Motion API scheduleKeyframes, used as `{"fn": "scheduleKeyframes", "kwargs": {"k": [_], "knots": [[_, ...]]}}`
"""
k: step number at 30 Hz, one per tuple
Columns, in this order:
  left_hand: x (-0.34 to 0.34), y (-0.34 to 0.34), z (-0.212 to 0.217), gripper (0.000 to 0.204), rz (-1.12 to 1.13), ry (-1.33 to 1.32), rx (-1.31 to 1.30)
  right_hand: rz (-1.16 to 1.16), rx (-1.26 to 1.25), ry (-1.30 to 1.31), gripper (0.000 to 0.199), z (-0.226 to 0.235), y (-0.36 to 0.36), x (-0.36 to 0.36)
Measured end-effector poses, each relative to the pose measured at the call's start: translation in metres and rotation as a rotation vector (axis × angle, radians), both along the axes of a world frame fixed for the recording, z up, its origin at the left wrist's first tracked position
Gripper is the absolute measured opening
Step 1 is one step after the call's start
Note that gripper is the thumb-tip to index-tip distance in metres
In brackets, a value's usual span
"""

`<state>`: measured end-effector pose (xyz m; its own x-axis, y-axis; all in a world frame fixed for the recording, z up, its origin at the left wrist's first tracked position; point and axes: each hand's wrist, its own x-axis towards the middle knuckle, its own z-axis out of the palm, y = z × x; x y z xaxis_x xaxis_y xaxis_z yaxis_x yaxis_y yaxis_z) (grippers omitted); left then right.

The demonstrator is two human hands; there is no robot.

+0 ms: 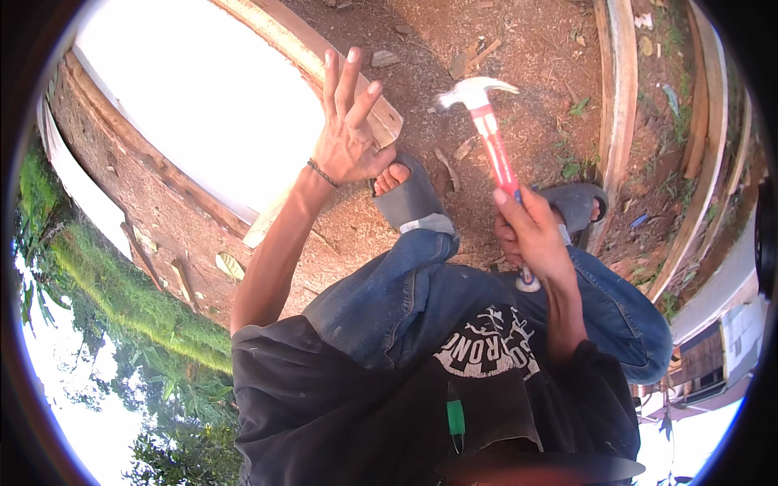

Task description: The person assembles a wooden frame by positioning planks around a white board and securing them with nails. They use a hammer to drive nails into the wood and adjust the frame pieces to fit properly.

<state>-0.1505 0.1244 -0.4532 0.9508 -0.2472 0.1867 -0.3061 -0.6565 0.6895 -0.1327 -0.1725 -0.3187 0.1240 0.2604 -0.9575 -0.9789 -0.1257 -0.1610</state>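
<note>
Claw hammer (500,150) sits in the right hand (531,228), whose fingers and thumb are wrapped round the lower part of its red handle, with the butt end showing below the grip, toward the body. Closest to the wearer, the black shirt (348,405) carries a white chest print of bold lettering around a figure; the pale markings on the hammer's handle are too blurred to make out. The hammer's long axis runs away from the body, leaning a little to the left, with the silver head at the far end, its striking face to the left and its curved claw to the right.

Beyond the shirt come blue jeans (356,308), bent at the knees, then a dark left sandal (409,194) and its right mate (575,202). To the left of the hammer, the left hand (348,150) is free, fingers spread, over the end of a timber beam (387,125); whether it touches the wood cannot be told. This beam edges a bright white panel (211,97). Reddish soil (429,57) bears wood scraps, curved-looking planks (622,97) stand off to the right, and greenery (138,300) fills the far left
</note>
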Motion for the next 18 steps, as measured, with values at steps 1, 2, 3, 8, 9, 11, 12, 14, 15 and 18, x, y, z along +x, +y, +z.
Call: {"fn": "scheduleKeyframes", "kwargs": {"k": [1, 2, 3, 8, 9, 11, 12, 14, 15, 18], "knots": [[-0.002, 0.000, 0.002, 0.121, 0.001, -0.005, -0.003, -0.043, -0.106, -0.087, 0.025, 0.004, -0.018, 0.013], [0.000, -0.001, 0.006, 0.122, 0.010, -0.007, -0.008, -0.188, -0.209, -0.209, 0.028, 0.009, -0.035, 0.026], [0.005, 0.000, 0.007, 0.122, 0.009, -0.024, -0.007, -0.389, -0.166, -0.326, 0.032, 0.011, -0.052, 0.041], [0.007, -0.003, 0.006, 0.118, -0.017, 0.020, -0.008, -0.740, -0.188, -0.522, 0.026, -0.033, 0.016, 0.004], [0.012, 0.003, 0.003, 0.119, -0.026, -0.025, 0.002, -0.560, -0.100, -0.384, 0.025, -0.035, 0.022, -0.007], [0.001, 0.005, -0.001, 0.120, -0.025, -0.061, -0.025, -0.179, 0.026, -0.059, 0.023, -0.013, 0.020, -0.043], [0.003, 0.002, 0.007, 0.122, -0.040, 0.013, 0.023, 0.019, 0.142, 0.051, 0.022, -0.019, 0.020, -0.038], [0.006, 0.008, 0.003, 0.123, -0.021, -0.037, 0.011, 0.062, 0.014, -0.015, 0.022, -0.009, -0.003, -0.019], [-0.002, 0.004, 0.005, 0.123, -0.006, -0.045, -0.010, 0.044, -0.035, -0.103, 0.023, -0.016, -0.019, -0.021], [-0.005, 0.008, 0.014, 0.125, 0.034, -0.017, 0.022, -0.309, -0.153, -0.191, 0.021, -0.027, -0.024, -0.006]]}}
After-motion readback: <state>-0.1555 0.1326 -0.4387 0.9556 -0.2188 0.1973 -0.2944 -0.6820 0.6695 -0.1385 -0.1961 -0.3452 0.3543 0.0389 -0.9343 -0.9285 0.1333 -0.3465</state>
